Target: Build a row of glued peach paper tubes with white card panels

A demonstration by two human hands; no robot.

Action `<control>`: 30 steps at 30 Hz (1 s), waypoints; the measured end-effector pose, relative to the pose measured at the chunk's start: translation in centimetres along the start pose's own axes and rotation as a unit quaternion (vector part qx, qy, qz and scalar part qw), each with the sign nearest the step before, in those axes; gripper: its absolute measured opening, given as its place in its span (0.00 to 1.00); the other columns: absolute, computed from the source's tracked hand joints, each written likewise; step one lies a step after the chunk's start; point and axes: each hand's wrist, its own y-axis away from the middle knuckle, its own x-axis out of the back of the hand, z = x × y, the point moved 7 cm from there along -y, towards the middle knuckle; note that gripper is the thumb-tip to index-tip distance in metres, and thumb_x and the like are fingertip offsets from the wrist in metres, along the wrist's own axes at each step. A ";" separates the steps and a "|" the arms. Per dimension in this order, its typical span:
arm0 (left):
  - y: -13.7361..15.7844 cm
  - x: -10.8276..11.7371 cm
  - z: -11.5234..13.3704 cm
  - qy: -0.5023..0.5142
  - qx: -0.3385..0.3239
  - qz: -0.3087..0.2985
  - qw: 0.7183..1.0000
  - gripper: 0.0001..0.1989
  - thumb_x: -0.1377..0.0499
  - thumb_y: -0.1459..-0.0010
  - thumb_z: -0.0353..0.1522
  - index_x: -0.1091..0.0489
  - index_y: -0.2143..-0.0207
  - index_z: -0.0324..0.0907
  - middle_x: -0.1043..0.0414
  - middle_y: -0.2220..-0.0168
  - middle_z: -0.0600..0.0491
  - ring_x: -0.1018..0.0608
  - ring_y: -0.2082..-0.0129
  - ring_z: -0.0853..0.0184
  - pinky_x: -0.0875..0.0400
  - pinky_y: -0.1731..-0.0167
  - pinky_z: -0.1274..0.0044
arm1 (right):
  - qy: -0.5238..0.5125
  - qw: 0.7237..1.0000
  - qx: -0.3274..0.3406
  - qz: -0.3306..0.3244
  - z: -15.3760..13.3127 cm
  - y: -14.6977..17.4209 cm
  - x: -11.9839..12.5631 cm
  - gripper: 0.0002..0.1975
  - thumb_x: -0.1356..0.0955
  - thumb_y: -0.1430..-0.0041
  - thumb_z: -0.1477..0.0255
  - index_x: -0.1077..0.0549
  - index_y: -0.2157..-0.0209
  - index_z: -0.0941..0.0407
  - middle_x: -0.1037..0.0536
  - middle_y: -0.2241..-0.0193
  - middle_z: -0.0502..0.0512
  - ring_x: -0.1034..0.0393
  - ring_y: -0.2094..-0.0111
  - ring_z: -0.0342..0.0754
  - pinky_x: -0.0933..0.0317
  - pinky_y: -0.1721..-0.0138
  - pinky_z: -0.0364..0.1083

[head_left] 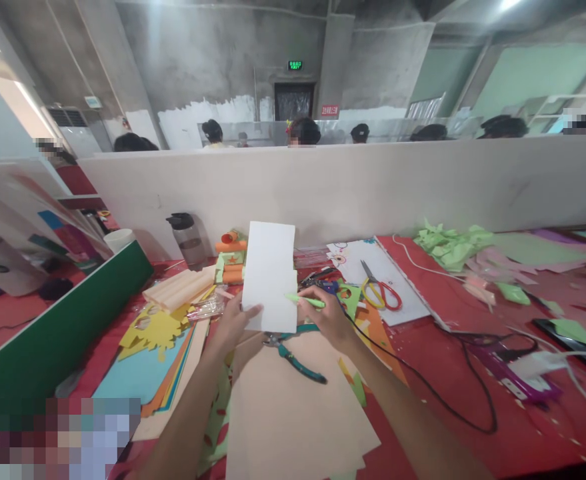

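A white rectangular card (271,267) is held up in front of me, its lower left edge gripped by my left hand (233,317) with the thumb on its face. My right hand (329,319) pinches a light green pen (311,302), whose tip points left at the card's lower right part. Whether the tip touches the card, I cannot tell. Just below the card, teal-handled pliers (300,363) lie with their jaws to the left on beige paper sheets (293,413).
Red-and-yellow-handled scissors (380,287) rest on white paper at the right. Orange rolls (230,257) stand behind my left hand, near a grey bottle (185,238). Coloured paper (133,373) is stacked at left. A black cable (493,407) loops across the red table; a low white partition (373,193) runs behind.
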 end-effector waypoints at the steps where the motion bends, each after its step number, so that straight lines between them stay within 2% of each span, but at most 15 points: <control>1: 0.0 0.0 0.0 0.005 0.002 -0.001 1.000 0.23 0.33 0.51 0.36 0.28 0.53 0.39 0.22 0.54 0.45 0.22 0.58 0.57 0.29 0.58 0.70 | -0.004 1.000 0.000 0.010 0.0 -0.1 0.1 0.09 0.34 0.40 0.64 0.25 0.62 0.53 0.22 0.64 0.53 0.27 0.62 0.51 0.33 0.66 0.46; 4: 0.1 -0.2 0.2 0.021 0.005 -0.006 1.000 0.23 0.33 0.51 0.37 0.28 0.53 0.39 0.22 0.54 0.45 0.22 0.58 0.58 0.29 0.58 0.70 | -0.009 1.000 0.002 0.011 0.0 -0.2 0.2 0.10 0.34 0.40 0.64 0.25 0.60 0.53 0.22 0.63 0.54 0.27 0.63 0.51 0.32 0.67 0.46; 10: 0.0 -0.3 0.1 0.034 0.007 -0.006 0.999 0.24 0.31 0.54 0.38 0.27 0.53 0.40 0.23 0.52 0.44 0.21 0.58 0.57 0.29 0.57 0.69 | 0.011 1.000 0.006 -0.016 0.2 -0.3 0.2 0.08 0.34 0.39 0.65 0.25 0.64 0.53 0.22 0.66 0.51 0.28 0.65 0.50 0.33 0.65 0.46; 16: 0.1 -0.2 -0.1 0.036 0.004 -0.009 0.999 0.25 0.32 0.53 0.38 0.27 0.52 0.40 0.22 0.53 0.44 0.21 0.58 0.57 0.28 0.58 0.69 | -0.015 1.000 0.005 0.016 0.5 -0.5 0.4 0.13 0.34 0.39 0.62 0.26 0.57 0.53 0.22 0.60 0.54 0.27 0.63 0.50 0.31 0.64 0.46; 21: -0.1 -0.2 0.1 0.025 -0.002 -0.011 1.000 0.24 0.32 0.52 0.37 0.28 0.52 0.38 0.22 0.54 0.44 0.21 0.58 0.57 0.28 0.58 0.69 | 0.010 1.000 0.017 -0.009 0.2 -0.4 0.3 0.10 0.33 0.40 0.64 0.24 0.63 0.54 0.22 0.65 0.52 0.28 0.62 0.51 0.32 0.59 0.47; 27: 0.1 -0.4 0.3 0.036 0.002 -0.016 0.999 0.24 0.32 0.52 0.37 0.28 0.52 0.39 0.22 0.54 0.44 0.22 0.58 0.58 0.29 0.58 0.70 | -0.030 0.999 -0.004 0.013 0.9 -0.6 0.5 0.14 0.34 0.39 0.62 0.26 0.55 0.53 0.23 0.59 0.54 0.31 0.72 0.45 0.32 0.70 0.45; 30: 0.1 -0.4 0.3 0.032 0.001 -0.017 0.999 0.24 0.32 0.53 0.37 0.28 0.53 0.38 0.22 0.55 0.45 0.22 0.59 0.58 0.29 0.59 0.71 | -0.024 1.000 -0.002 0.006 0.9 -0.6 0.5 0.13 0.33 0.39 0.62 0.25 0.57 0.53 0.23 0.61 0.54 0.30 0.71 0.46 0.32 0.70 0.44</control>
